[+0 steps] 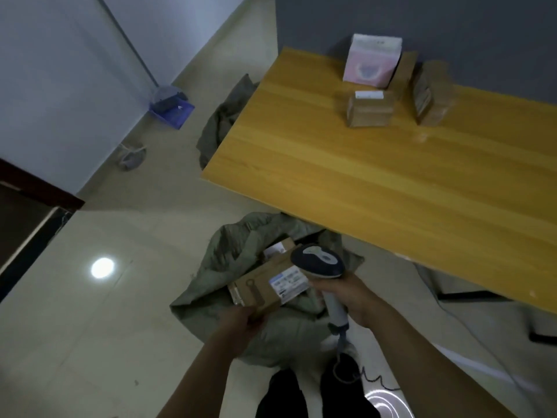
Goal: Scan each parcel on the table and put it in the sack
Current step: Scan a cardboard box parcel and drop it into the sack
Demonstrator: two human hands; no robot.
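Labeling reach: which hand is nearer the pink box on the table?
Right. The right hand, holding the scanner, is roughly in line with the pink box; the left hand, holding a parcel, is farther left.

The sack (229, 267) sits on the floor by the table's (361, 191) near left corner, a parcel (278, 247) inside it. A second parcel (265, 285) hangs over its mouth, the scanner (319, 262) just right of it. More parcels (370, 108) cluster at the table's far side

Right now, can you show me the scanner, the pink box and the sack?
barcode scanner (319, 262), head view, on its dark head.
pink box (370, 63), head view, on its front face.
sack (220, 257), head view, on its green left side.
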